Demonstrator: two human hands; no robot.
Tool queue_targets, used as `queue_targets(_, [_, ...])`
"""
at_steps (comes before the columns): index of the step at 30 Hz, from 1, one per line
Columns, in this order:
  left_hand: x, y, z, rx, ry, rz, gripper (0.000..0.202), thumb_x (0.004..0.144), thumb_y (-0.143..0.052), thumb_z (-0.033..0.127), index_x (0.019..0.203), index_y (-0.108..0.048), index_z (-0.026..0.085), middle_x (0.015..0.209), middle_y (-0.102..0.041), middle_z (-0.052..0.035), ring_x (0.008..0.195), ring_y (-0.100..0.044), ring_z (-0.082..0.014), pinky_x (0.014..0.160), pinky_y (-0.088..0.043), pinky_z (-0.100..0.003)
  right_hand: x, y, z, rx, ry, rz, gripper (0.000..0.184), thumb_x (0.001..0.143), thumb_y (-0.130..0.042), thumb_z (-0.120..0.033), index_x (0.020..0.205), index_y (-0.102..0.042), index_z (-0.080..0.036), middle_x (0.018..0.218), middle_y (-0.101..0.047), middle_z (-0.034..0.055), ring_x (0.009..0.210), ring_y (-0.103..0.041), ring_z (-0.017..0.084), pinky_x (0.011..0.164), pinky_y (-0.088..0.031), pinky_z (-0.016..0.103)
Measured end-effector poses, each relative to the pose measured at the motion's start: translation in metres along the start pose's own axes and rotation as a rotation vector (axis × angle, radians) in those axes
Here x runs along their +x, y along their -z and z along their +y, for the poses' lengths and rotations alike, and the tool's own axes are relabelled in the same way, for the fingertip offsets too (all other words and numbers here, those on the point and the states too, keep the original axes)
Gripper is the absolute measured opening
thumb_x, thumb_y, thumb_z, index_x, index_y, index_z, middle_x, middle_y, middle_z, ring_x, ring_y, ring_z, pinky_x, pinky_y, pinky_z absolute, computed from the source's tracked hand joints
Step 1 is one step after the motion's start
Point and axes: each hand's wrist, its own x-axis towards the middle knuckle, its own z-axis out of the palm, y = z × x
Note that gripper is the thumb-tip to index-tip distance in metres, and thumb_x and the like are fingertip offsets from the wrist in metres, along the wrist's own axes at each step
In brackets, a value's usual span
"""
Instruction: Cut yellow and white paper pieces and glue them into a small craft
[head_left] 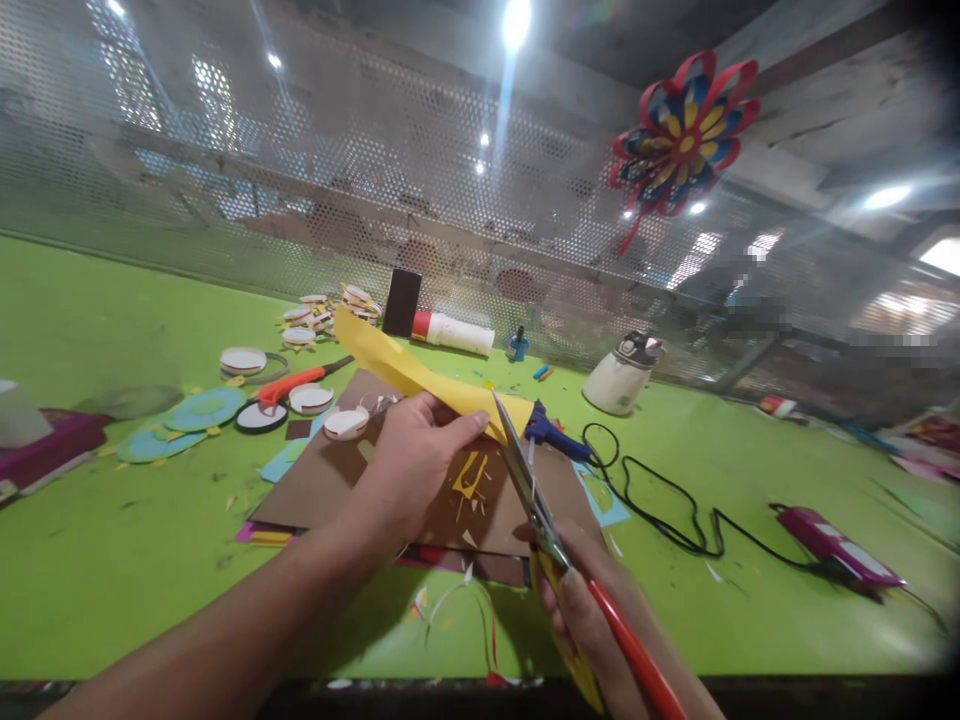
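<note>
My left hand is closed on a long yellow paper strip, pinching its lower edge between thumb and fingers. The strip slants from upper left toward the right. In my right hand is a pair of scissors with red and yellow handles, its blades pointing up and away from me. The blade tips reach the strip's right part; whether they touch it I cannot tell. Beneath both hands lies a brown cardboard sheet with yellow paper scraps on it.
A blue glue gun lies right of the strip, its black cable running to a purple power strip. White paper rings, an orange-handled tool and blue discs lie left. Behind stand a white jug and a white tube.
</note>
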Motion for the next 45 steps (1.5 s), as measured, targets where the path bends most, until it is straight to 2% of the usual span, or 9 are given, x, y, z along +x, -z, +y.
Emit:
queue_targets(11, [0.0,0.001,-0.001,-0.006,-0.003,-0.046,0.027,0.066,-0.074,0.019,0.092,-0.069,0.012,0.092,-0.073,-0.0104,0.08,-0.068,-0.0211,0.074,-0.054,-0.034,0.0,0.001,-0.001,-0.012,0.011,0.018,0.063,0.085,-0.034,-0.07,0.112,-0.061,-0.02,0.059,-0.049,-0.0004,0.044,-0.046,0.011,0.04,-0.039,0.021])
queue_targets(16, [-0.002,0.001,0.001,0.066,-0.027,-0.023,0.018,0.075,-0.068,0.021,0.09,-0.071,0.013,0.093,-0.073,-0.0095,0.077,-0.068,-0.0176,0.07,-0.055,-0.028,-0.001,0.007,-0.007,-0.038,0.059,0.043,0.059,0.083,-0.039,-0.07,0.097,-0.066,-0.02,0.067,-0.057,0.0031,0.06,-0.058,0.017,0.054,-0.048,0.024])
queue_targets(21, [-0.001,0.0,0.001,0.071,-0.026,-0.028,0.015,0.075,-0.068,0.023,0.087,-0.073,0.015,0.089,-0.074,-0.0084,0.068,-0.067,-0.0158,0.067,-0.055,-0.027,-0.002,0.01,-0.013,-0.048,0.109,0.052,0.052,0.086,-0.04,-0.066,0.094,-0.068,-0.022,0.071,-0.063,0.0039,0.068,-0.064,0.021,0.062,-0.052,0.027])
queue_targets(27, [-0.002,-0.001,-0.001,0.07,-0.054,-0.07,0.015,0.076,-0.068,0.022,0.089,-0.073,0.015,0.091,-0.074,-0.0088,0.076,-0.068,-0.0171,0.072,-0.055,-0.027,0.0,0.003,-0.019,-0.007,0.152,0.054,0.064,0.084,-0.031,-0.072,0.1,-0.067,-0.021,0.087,-0.069,0.0091,0.082,-0.066,0.025,0.075,-0.053,0.032])
queue_targets(34, [-0.004,0.0,0.001,0.068,-0.054,-0.097,0.019,0.077,-0.068,0.025,0.092,-0.072,0.016,0.091,-0.074,-0.0086,0.077,-0.068,-0.018,0.072,-0.054,-0.028,0.003,-0.003,-0.019,0.023,0.155,0.062,0.072,0.079,-0.025,-0.079,0.096,-0.067,-0.022,0.087,-0.068,0.0095,0.095,-0.065,0.029,0.081,-0.05,0.035])
queue_targets(39, [-0.003,0.004,-0.003,0.054,-0.059,-0.133,0.023,0.078,-0.068,0.028,0.097,-0.071,0.015,0.088,-0.074,-0.0089,0.074,-0.068,-0.018,0.071,-0.054,-0.029,0.001,-0.002,-0.017,0.045,0.144,0.048,0.07,0.082,-0.028,-0.075,0.098,-0.066,-0.019,0.085,-0.068,0.0102,0.09,-0.065,0.027,0.079,-0.051,0.033])
queue_targets(45, [-0.001,0.003,-0.003,0.039,-0.052,-0.122,0.021,0.078,-0.068,0.027,0.094,-0.07,0.014,0.087,-0.073,-0.008,0.071,-0.067,-0.0162,0.069,-0.054,-0.027,0.0,0.001,-0.013,0.081,0.126,0.026,0.068,0.083,-0.034,-0.072,0.101,-0.067,-0.016,0.082,-0.067,0.0097,0.08,-0.064,0.025,0.073,-0.052,0.032])
